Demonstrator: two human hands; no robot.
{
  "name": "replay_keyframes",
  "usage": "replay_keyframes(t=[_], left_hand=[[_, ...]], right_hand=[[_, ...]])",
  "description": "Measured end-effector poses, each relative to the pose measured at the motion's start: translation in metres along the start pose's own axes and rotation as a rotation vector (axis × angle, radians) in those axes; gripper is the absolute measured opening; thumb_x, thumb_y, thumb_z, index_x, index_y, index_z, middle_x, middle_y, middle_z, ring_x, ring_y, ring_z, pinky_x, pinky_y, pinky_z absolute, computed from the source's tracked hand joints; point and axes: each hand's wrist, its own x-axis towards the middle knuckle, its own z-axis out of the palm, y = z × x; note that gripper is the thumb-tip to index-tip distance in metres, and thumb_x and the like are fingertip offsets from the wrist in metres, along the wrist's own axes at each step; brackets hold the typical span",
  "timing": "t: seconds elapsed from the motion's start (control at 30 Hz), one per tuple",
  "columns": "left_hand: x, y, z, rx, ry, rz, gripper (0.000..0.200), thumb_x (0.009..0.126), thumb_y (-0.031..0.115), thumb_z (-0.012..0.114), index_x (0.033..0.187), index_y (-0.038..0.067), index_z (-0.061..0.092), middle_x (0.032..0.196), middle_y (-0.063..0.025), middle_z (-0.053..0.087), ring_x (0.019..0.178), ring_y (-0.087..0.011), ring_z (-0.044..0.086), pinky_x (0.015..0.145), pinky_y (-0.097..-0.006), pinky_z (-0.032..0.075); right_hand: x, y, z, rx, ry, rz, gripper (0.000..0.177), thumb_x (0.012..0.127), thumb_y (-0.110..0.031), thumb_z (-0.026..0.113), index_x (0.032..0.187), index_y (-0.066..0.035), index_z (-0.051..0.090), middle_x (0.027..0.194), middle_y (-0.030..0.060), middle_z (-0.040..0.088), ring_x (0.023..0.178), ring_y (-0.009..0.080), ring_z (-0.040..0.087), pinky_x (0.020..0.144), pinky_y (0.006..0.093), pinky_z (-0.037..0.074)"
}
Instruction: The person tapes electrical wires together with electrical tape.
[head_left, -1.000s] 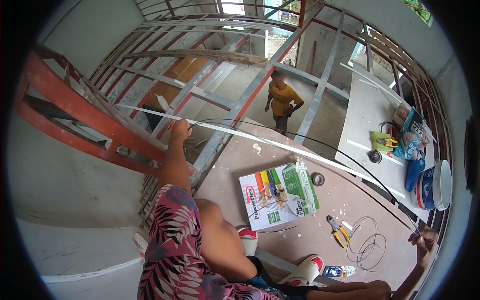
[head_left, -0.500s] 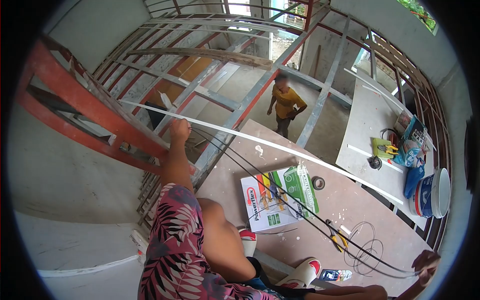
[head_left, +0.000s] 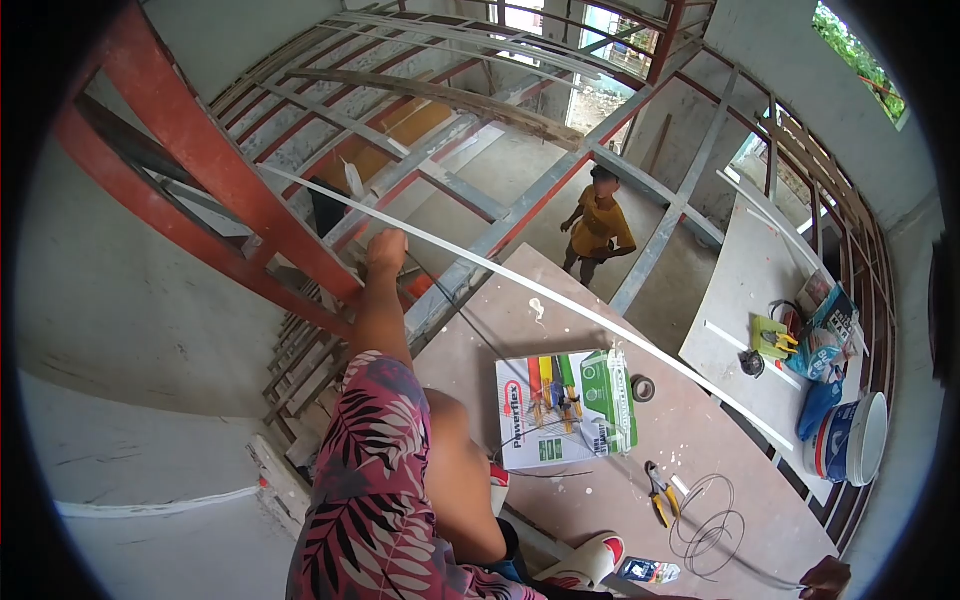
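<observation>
Pale walls (head_left: 150, 330) around grey beams (head_left: 654, 250)

A thin, dark, flexible wire (head_left: 458, 306) is gripped in the fist of the left hand (head_left: 387, 250), its upper length slanting nearly straight down toward the Powerflex box (head_left: 520, 452); its middle is too blurred to trace, and a smeared dark stretch meets the right hand (head_left: 826, 577), low at the far side

White-spotted brown board (head_left: 725, 440) on my feed | I see Powerflex box (head_left: 565, 410) | tape roll (head_left: 636, 389) | yellow-handled pliers (head_left: 660, 494) | loose wire coil (head_left: 708, 525) | labelled container (head_left: 650, 570)
</observation>
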Motion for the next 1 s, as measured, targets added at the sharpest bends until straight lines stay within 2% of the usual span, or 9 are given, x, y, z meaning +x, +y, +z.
replay_keyframes(t=[0.13,0.17,0.43,0.5,0.53,0.6,0.8,0.93,1.0], left_hand=[[0.002,0.007,0.010,0.072,0.056,-0.004,0.010,0.072,0.004,0.069,0.071,0.013,0.070,0.083,-0.0149,0.069,0.083,-0.0322,0.068,0.075,-0.0388,0.054],[0.003,0.008,0.009,0.101,0.060,-0.019,0.008,0.073,0.005,0.069,0.072,0.012,0.070,0.084,-0.0155,0.069,0.083,-0.0332,0.068,0.076,-0.0396,0.054],[0.005,0.002,0.021,0.165,0.003,-0.017,0.013,0.083,0.010,0.059,0.084,0.006,0.071,0.092,-0.0191,0.069,0.092,-0.0368,0.067,0.078,-0.0464,0.054],[0.003,-0.003,0.023,0.170,-0.093,-0.027,0.024,0.088,0.008,0.049,0.095,0.002,0.071,0.100,-0.0204,0.068,0.094,-0.0357,0.067,0.080,-0.0445,0.055],[0.004,-0.005,0.027,0.170,-0.090,-0.023,0.024,0.088,0.008,0.049,0.095,0.002,0.071,0.100,-0.0204,0.068,0.094,-0.0357,0.067,0.080,-0.0445,0.055],[0.007,-0.007,0.039,0.056,-0.038,-0.183,0.013,0.083,0.009,0.060,0.088,0.002,0.070,0.096,-0.0228,0.067,0.095,-0.0390,0.066,0.080,-0.0466,0.053],[0.009,-0.010,0.064,-0.048,-0.137,-0.214,0.008,0.077,0.006,0.069,0.085,0.003,0.070,0.096,-0.0224,0.067,0.092,-0.0379,0.066,0.077,-0.0448,0.054],[0.008,-0.007,0.074,-0.067,-0.147,-0.135,0.006,0.076,0.002,0.068,0.081,0.004,0.071,0.090,-0.0208,0.068,0.086,-0.0363,0.067,0.072,-0.0429,0.054],[0.014,-0.011,0.089,-0.205,-0.116,-0.195,0.008,0.072,-0.001,0.067,0.077,0.005,0.071,0.080,-0.0177,0.069,0.076,-0.0327,0.068,0.067,-0.0392,0.053]], right_hand=[[0.005,-0.021,0.013,-0.028,0.017,0.042,0.032,0.087,-0.022,0.066,0.116,-0.010,0.063,0.100,0.0161,0.061,0.087,0.0247,0.054,0.080,0.0424,0.041],[0.020,-0.018,0.028,0.025,0.061,-0.354,0.023,0.086,-0.011,0.062,0.104,0.001,0.065,0.102,0.0153,0.060,0.076,0.0249,0.054,0.061,0.0352,0.044],[0.059,-0.024,0.073,-0.067,0.006,-0.301,0.020,0.083,-0.012,0.064,0.098,0.001,0.066,0.094,0.0139,0.060,0.072,0.0242,0.054,0.059,0.0345,0.044],[0.067,-0.023,0.082,-0.090,-0.007,-0.289,0.019,0.082,-0.012,0.065,0.096,0.000,0.066,0.091,0.0135,0.060,0.071,0.0239,0.054,0.058,0.0343,0.044],[0.071,-0.023,0.087,-0.101,-0.014,-0.284,0.018,0.081,-0.012,0.065,0.095,0.000,0.066,0.090,0.0133,0.060,0.070,0.0238,0.055,0.058,0.0342,0.044],[0.080,-0.021,0.094,-0.122,-0.033,-0.274,0.018,0.080,-0.013,0.066,0.093,0.000,0.066,0.088,0.0129,0.060,0.069,0.0236,0.055,0.058,0.0340,0.044],[0.104,-0.020,0.105,-0.195,-0.109,-0.243,0.016,0.078,-0.013,0.067,0.087,-0.001,0.066,0.081,0.0117,0.059,0.066,0.0230,0.055,0.056,0.0334,0.043],[0.112,-0.024,0.110,-0.253,-0.143,-0.220,0.014,0.076,-0.014,0.069,0.083,-0.001,0.066,0.076,0.0109,0.059,0.064,0.0225,0.055,0.055,0.0330,0.043],[0.114,-0.027,0.115,-0.274,-0.162,-0.205,0.014,0.075,-0.014,0.069,0.081,-0.001,0.067,0.074,0.0105,0.059,0.063,0.0223,0.055,0.055,0.0328,0.043]])
